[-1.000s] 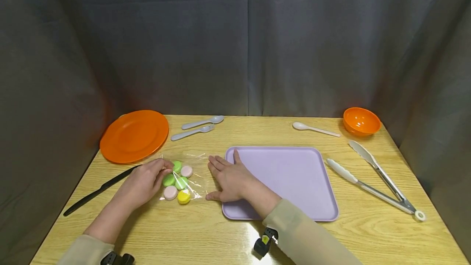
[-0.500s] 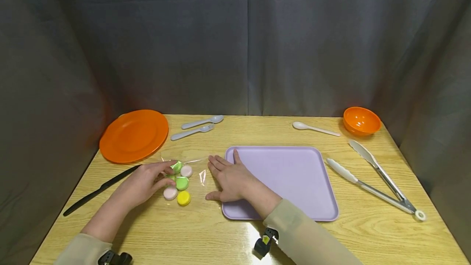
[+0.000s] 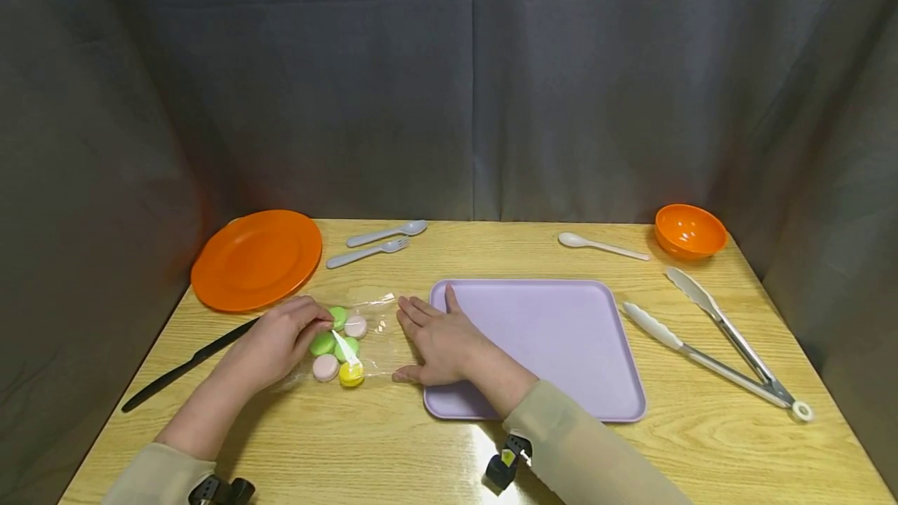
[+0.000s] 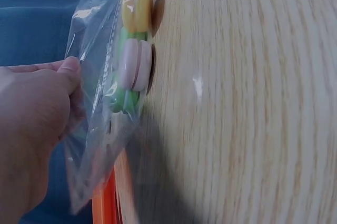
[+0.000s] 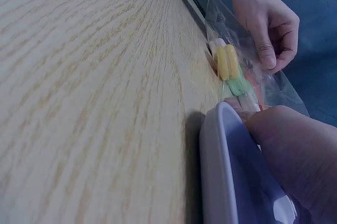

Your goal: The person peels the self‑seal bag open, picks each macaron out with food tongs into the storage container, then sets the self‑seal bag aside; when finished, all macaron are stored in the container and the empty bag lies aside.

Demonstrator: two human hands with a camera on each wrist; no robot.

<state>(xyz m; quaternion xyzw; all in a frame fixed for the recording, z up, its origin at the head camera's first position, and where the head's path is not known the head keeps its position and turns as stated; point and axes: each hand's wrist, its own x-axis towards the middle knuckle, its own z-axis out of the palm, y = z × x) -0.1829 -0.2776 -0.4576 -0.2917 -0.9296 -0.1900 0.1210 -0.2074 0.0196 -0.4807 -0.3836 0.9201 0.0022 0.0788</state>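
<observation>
A clear plastic bag (image 3: 384,347) lies to the left of the lilac tray (image 3: 561,349). Several macarons are under its film: green ones, pink ones and a yellow macaron (image 3: 351,376). My left hand (image 3: 279,340) pinches the top film between thumb and fingers; in the left wrist view the bag (image 4: 87,145) is drawn up away from the macarons. My right hand (image 3: 443,343) lies flat with fingers spread, its fingertips at the bag's right side and its palm over the tray's left rim. The heel of that hand hides part of the tray.
Behind the bag are an orange plate (image 3: 256,259), a grey spoon (image 3: 384,234) and a grey fork (image 3: 365,252). A black knife (image 3: 189,365) lies at the left. To the right are spread tongs (image 3: 730,349), a pale spoon (image 3: 602,246) and an orange bowl (image 3: 691,232).
Half a second ago the left fingers were spread apart over the macarons and the film lay flatter; now they have come together on the film and lifted it. The right hand has stayed put.
</observation>
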